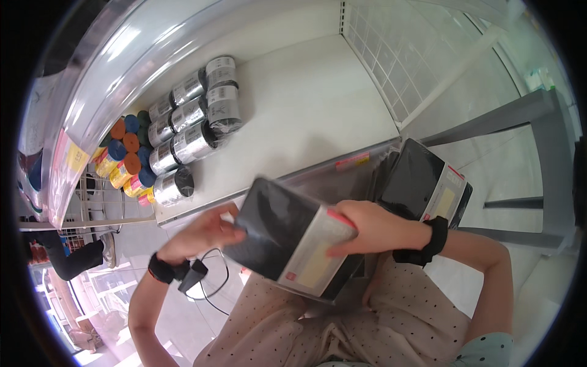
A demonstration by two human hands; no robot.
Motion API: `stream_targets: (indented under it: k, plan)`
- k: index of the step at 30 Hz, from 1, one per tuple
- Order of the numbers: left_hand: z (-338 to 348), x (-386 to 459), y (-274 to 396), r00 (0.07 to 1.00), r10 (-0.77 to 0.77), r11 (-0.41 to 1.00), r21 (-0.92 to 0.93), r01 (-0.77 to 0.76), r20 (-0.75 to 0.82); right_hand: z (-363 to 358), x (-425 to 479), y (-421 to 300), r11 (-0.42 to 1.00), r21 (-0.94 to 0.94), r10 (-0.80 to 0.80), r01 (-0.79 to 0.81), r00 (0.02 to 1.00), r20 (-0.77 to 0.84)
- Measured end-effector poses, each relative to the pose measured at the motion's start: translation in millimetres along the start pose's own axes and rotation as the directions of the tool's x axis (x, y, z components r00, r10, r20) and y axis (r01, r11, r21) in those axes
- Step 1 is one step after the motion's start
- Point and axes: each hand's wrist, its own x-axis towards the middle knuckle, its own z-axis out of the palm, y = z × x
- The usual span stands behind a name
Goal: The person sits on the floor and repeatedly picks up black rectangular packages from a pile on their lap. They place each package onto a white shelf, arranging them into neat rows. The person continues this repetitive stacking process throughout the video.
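Observation:
My right hand (371,227) grips the banded end of a black pack (275,225) wrapped in clear film, above my lap. Its pale paper band has a red strip and bears writing. The blurred fingertips of my left hand (206,234) are at the pack's left edge; whether they grip it is unclear. A similar black pack (408,179) lies to the right, beyond my right wrist. In front of me is a white shelf (293,110) with silver-labelled black rolls (190,142) in rows at its left.
Blue, orange and green rolls (131,142) with yellow labels stand left of the silver ones. A wire grid (380,64) bounds the shelf's right side. A grey plastic chair (552,174) stands at right. Another person's leg (78,261) shows at far left. A cable (215,293) hangs below my left wrist.

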Motion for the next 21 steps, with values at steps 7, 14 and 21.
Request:
stream_targets:
  k: [7, 14, 21]
  plan:
    - [-32, 32, 40, 0.915, 0.282, 0.84, -0.386, -0.381, -0.289, -61, 17, -19, 0.642, 0.761, 0.302, -0.095, 0.944, -0.136]
    - [-11, 106, 53, 0.735, 0.635, 0.704, 0.568, -0.425, -0.237, -103, 73, 26, 0.711, 0.703, 0.44, 0.031, 0.76, -0.478]
    - [14, 168, 56, 0.795, 0.599, 0.329, 0.877, -0.349, 0.092, -120, 104, 66, 0.949, 0.285, 0.298, -0.132, 0.67, -0.68]
